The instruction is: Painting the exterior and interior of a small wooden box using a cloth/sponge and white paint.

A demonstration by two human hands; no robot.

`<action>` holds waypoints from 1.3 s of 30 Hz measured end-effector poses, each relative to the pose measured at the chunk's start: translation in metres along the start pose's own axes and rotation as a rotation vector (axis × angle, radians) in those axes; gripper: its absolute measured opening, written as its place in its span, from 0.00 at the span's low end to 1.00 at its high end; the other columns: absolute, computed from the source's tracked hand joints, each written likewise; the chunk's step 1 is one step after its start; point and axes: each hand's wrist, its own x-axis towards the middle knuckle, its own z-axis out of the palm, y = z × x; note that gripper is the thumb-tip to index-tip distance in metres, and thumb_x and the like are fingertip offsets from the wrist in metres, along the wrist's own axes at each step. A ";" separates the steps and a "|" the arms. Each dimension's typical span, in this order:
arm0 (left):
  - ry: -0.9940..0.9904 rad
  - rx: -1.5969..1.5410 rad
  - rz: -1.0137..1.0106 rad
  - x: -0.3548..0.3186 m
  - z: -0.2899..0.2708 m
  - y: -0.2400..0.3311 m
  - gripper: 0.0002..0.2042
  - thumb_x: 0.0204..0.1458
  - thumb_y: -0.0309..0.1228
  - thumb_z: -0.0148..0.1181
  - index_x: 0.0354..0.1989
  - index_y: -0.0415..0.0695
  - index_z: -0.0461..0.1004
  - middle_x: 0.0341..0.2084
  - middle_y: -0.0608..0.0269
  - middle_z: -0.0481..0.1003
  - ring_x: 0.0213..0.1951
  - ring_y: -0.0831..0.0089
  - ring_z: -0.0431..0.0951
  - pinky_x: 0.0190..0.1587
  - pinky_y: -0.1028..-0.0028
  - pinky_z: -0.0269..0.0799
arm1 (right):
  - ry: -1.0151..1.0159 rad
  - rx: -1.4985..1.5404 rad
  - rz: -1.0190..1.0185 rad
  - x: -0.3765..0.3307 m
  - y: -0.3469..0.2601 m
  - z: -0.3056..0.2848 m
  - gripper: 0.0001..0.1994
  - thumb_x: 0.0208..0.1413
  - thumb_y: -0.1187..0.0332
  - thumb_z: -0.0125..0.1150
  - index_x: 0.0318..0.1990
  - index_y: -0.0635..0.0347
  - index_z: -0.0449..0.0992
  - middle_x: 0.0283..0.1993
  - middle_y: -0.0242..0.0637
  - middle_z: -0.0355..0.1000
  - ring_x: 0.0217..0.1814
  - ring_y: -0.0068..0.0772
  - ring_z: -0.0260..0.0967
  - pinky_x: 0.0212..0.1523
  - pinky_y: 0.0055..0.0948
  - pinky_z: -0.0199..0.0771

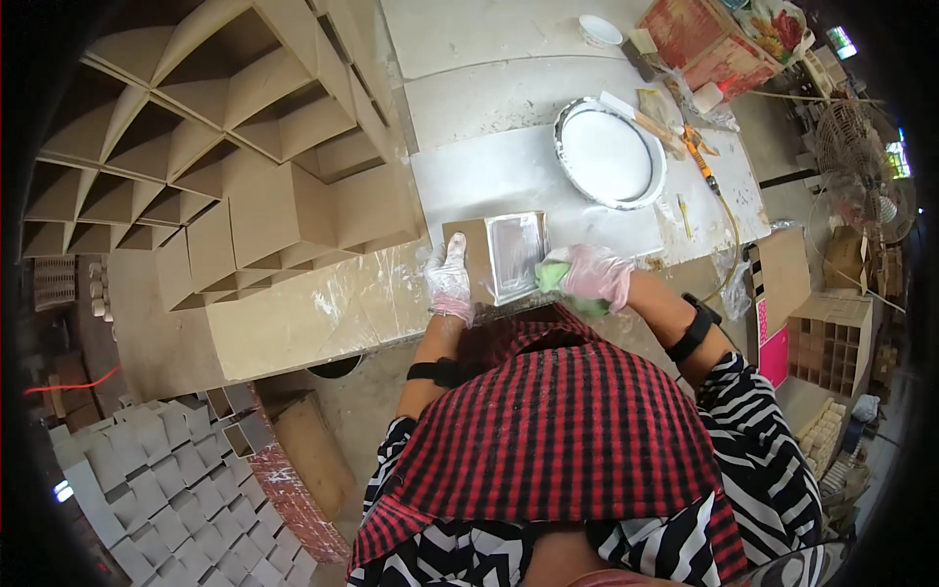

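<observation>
Red printed carton (pixel 706 37) at table's far right corner; bright pink flat package (pixel 774 356) at right, beside brown compartmented box (pixel 829 340).

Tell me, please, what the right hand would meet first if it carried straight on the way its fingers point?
The right hand, holding a green sponge, points leftward; it would probably first meet the silvery panel on the small cardboard box, which it seems almost to touch already.

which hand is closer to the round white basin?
Right. The right hand, gripping a green sponge, sits just below the basin; the left hand is farther, down-left, holding the cardboard box.
</observation>
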 end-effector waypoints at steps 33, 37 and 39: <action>-0.119 0.781 0.490 -0.019 0.011 0.059 0.11 0.51 0.34 0.51 0.36 0.39 0.68 0.26 0.49 0.72 0.29 0.53 0.72 0.33 0.62 0.67 | 0.448 0.398 -0.207 0.013 -0.008 -0.036 0.15 0.48 0.70 0.56 0.45 0.58 0.70 0.41 0.38 0.71 0.42 0.29 0.68 0.45 0.24 0.66; -0.309 1.343 0.616 -0.018 0.027 0.038 0.12 0.50 0.39 0.48 0.30 0.43 0.67 0.24 0.52 0.71 0.29 0.55 0.73 0.32 0.60 0.67 | 0.548 0.179 -0.223 0.021 -0.013 -0.033 0.15 0.48 0.70 0.55 0.46 0.59 0.70 0.41 0.37 0.71 0.40 0.29 0.67 0.43 0.26 0.66; -0.447 1.476 0.557 -0.018 0.031 0.012 0.13 0.50 0.41 0.48 0.31 0.42 0.68 0.25 0.52 0.71 0.28 0.55 0.73 0.31 0.59 0.67 | 0.530 0.155 -0.312 0.032 -0.013 -0.032 0.15 0.49 0.69 0.54 0.47 0.58 0.69 0.41 0.39 0.71 0.40 0.31 0.68 0.42 0.27 0.67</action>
